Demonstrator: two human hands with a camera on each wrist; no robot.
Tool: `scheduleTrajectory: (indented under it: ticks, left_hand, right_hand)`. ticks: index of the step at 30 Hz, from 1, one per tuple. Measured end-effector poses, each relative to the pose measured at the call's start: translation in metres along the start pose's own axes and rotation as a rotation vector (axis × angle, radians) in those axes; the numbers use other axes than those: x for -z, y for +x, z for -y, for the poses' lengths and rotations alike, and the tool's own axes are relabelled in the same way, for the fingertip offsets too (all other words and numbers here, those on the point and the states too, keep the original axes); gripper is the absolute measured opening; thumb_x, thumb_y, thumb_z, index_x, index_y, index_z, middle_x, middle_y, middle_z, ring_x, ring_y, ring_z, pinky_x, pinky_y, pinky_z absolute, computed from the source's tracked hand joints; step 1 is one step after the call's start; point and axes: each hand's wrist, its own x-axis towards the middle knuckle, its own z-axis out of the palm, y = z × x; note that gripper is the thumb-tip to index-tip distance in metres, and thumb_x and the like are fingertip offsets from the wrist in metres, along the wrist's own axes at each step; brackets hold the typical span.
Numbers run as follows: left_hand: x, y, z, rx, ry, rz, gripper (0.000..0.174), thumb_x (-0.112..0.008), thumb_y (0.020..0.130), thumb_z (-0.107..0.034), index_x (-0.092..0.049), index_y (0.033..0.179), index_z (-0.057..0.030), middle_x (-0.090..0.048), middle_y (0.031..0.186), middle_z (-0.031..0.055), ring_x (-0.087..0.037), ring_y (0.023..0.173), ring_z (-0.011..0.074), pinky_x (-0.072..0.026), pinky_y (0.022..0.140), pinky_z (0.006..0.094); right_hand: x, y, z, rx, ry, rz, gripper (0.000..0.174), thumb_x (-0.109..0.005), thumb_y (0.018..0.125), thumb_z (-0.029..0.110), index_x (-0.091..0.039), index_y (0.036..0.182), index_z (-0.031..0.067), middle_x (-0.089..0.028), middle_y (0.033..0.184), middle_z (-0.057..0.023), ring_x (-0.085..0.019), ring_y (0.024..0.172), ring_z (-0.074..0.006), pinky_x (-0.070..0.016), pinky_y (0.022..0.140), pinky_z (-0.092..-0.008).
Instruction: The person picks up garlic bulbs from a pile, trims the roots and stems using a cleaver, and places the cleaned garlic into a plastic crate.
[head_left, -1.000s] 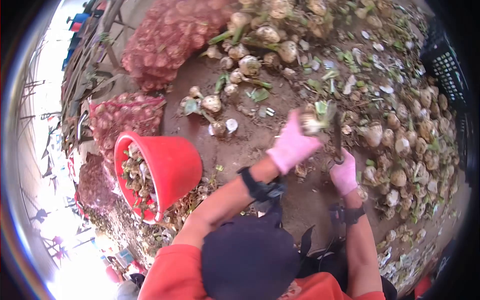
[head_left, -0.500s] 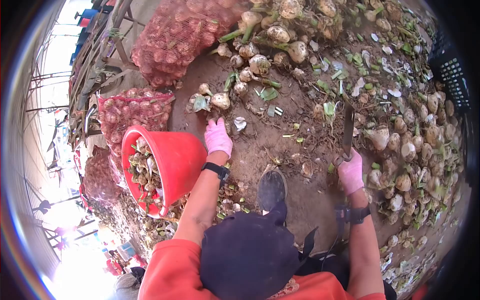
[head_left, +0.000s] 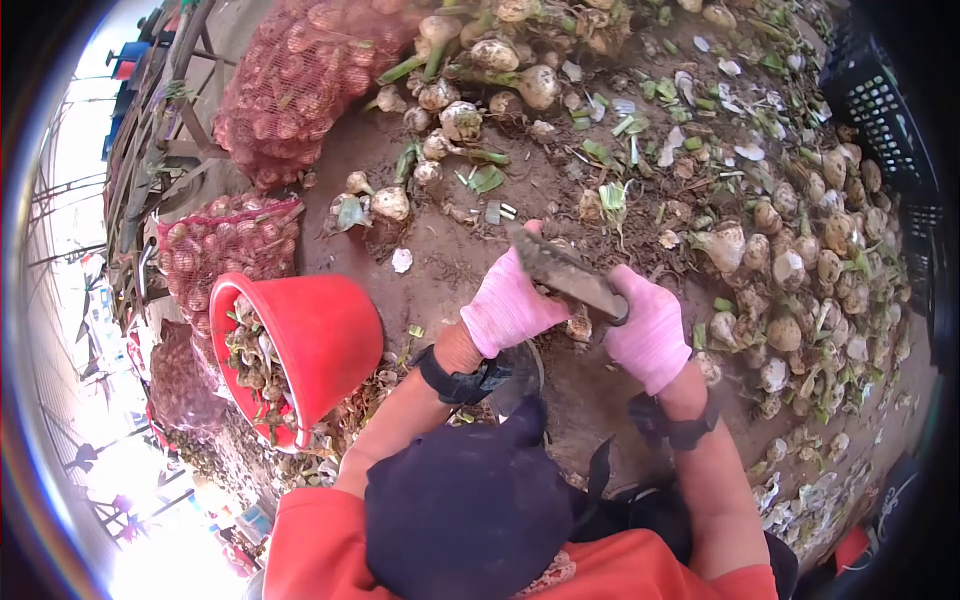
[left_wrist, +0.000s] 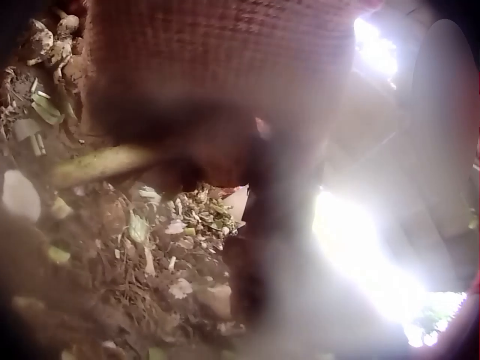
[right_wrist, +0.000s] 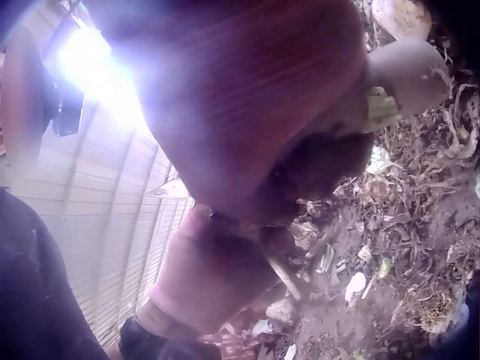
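Note:
In the head view the pink-gloved left hand (head_left: pixel 512 303) grips a garlic plant, its bulb hidden; the pale stem (left_wrist: pixel 105 163) sticks out in the left wrist view. The right hand (head_left: pixel 650 330), in a pink glove too, is curled round the handle of a broad, dirt-covered knife (head_left: pixel 565 275). That blade slants across, over the left hand's fingertips. Dark and blurred, the right hand (right_wrist: pixel 255 97) fills the upper right wrist view, with the left hand (right_wrist: pixel 214 277) below it.
A tilted red bucket (head_left: pixel 335 340) of garlic pieces stands at left, by red net sacks (head_left: pixel 230 245). Garlic with stems (head_left: pixel 460 120) lies ahead, piled bulbs (head_left: pixel 785 335) at right, before a black crate (head_left: pixel 880 110). Cut leaves (head_left: pixel 612 200) litter the ground.
The left hand reached to garlic near the bucket, then came back right with it. The right hand has moved inward, and the knife has swung from pointing ahead to pointing left.

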Motion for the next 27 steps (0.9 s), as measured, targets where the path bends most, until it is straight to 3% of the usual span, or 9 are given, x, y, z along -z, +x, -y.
scheduleTrajectory:
  ticks: [4,5,8,11,14,16,20,23,27]
  left_hand:
    - [-0.015,-0.002,0.012,0.416,-1.751,0.207,0.042,-0.050,0.095,-0.039,-0.050,0.119,-0.0045,-0.059,0.108,0.0111,-0.060,0.092,0.0202,-0.0472,0.090,0.0375]
    - [-0.026,-0.007,0.048,0.203,-1.037,0.045,0.045,-0.046,0.095,-0.044,-0.052,0.117,-0.0048,-0.059,0.107,0.0102,-0.060,0.092,0.0201,-0.0478,0.089,0.0374]
    - [0.000,0.013,0.005,0.802,-1.796,0.347,0.046,-0.044,0.096,-0.046,-0.053,0.116,-0.0051,-0.061,0.103,0.0058,-0.061,0.088,0.0181,-0.0513,0.081,0.0302]
    - [-0.002,-0.001,-0.015,0.065,-0.481,-0.019,0.048,-0.044,0.095,-0.049,-0.055,0.112,-0.0055,-0.063,0.097,0.0048,-0.062,0.082,0.0166,-0.0525,0.075,0.0266]
    - [-0.003,0.003,-0.038,0.502,-0.803,-0.231,0.048,-0.046,0.093,-0.052,-0.058,0.106,-0.0066,-0.064,0.089,0.0055,-0.062,0.078,0.0172,-0.0531,0.072,0.0291]
    - [-0.002,0.007,-0.027,0.902,-1.548,0.140,0.046,-0.043,0.095,-0.051,-0.059,0.099,-0.0083,-0.064,0.082,0.0055,-0.062,0.077,0.0176,-0.0528,0.071,0.0293]
    - [0.001,-0.004,-0.032,0.892,-1.544,0.115,0.037,-0.055,0.090,-0.040,-0.056,0.104,-0.0054,-0.064,0.086,0.0088,-0.063,0.081,0.0216,-0.0520,0.074,0.0309]
    - [-0.008,-0.025,-0.042,0.009,-0.157,0.219,0.059,-0.071,0.069,-0.015,-0.043,0.119,0.0010,-0.064,0.099,0.0117,-0.063,0.089,0.0195,-0.0505,0.081,0.0294]
    - [-0.007,-0.017,-0.036,0.305,-0.429,0.069,0.075,-0.083,0.064,-0.021,-0.044,0.123,0.0032,-0.060,0.107,0.0126,-0.057,0.100,0.0175,-0.0456,0.090,0.0317]
  right_hand:
    - [0.004,-0.004,0.006,0.069,-0.073,-0.002,0.029,-0.064,0.061,0.007,-0.054,0.089,0.0073,-0.061,0.083,-0.0160,-0.060,0.082,-0.0381,-0.0490,0.069,-0.0439]
    - [0.006,-0.006,0.008,0.067,-0.074,-0.003,0.029,-0.064,0.061,0.007,-0.054,0.089,0.0073,-0.061,0.083,-0.0160,-0.060,0.082,-0.0381,-0.0490,0.069,-0.0439]
    - [0.007,-0.011,0.011,0.103,-0.086,0.071,0.030,-0.064,0.060,0.007,-0.053,0.088,0.0075,-0.061,0.084,-0.0149,-0.061,0.082,-0.0375,-0.0490,0.068,-0.0444]
    - [0.001,-0.012,0.009,0.177,-0.057,-0.018,0.022,-0.067,0.063,0.007,-0.053,0.079,0.0056,-0.056,0.075,-0.0171,-0.058,0.074,-0.0400,-0.0465,0.060,-0.0419]
    - [-0.005,-0.011,0.004,0.197,-0.016,-0.100,0.021,-0.067,0.063,0.007,-0.052,0.078,0.0061,-0.055,0.073,-0.0170,-0.058,0.072,-0.0400,-0.0463,0.059,-0.0414]
    - [-0.008,-0.009,-0.002,0.184,-0.084,-0.081,0.030,-0.066,0.059,0.008,-0.053,0.086,0.0085,-0.059,0.080,-0.0136,-0.060,0.076,-0.0375,-0.0475,0.064,-0.0452]
    - [-0.013,-0.008,-0.010,0.196,-0.085,-0.060,0.029,-0.066,0.060,0.009,-0.054,0.086,0.0086,-0.060,0.080,-0.0128,-0.060,0.076,-0.0370,-0.0484,0.065,-0.0438]
    - [-0.019,0.002,-0.059,-0.104,-0.125,-0.168,0.027,-0.066,0.063,0.009,-0.055,0.087,0.0065,-0.063,0.082,-0.0136,-0.062,0.079,-0.0364,-0.0493,0.069,-0.0428]
    - [-0.007,-0.001,-0.070,-0.285,-0.094,-0.313,0.027,-0.061,0.068,0.003,-0.056,0.095,0.0045,-0.063,0.080,-0.0190,-0.062,0.077,-0.0378,-0.0499,0.070,-0.0406]
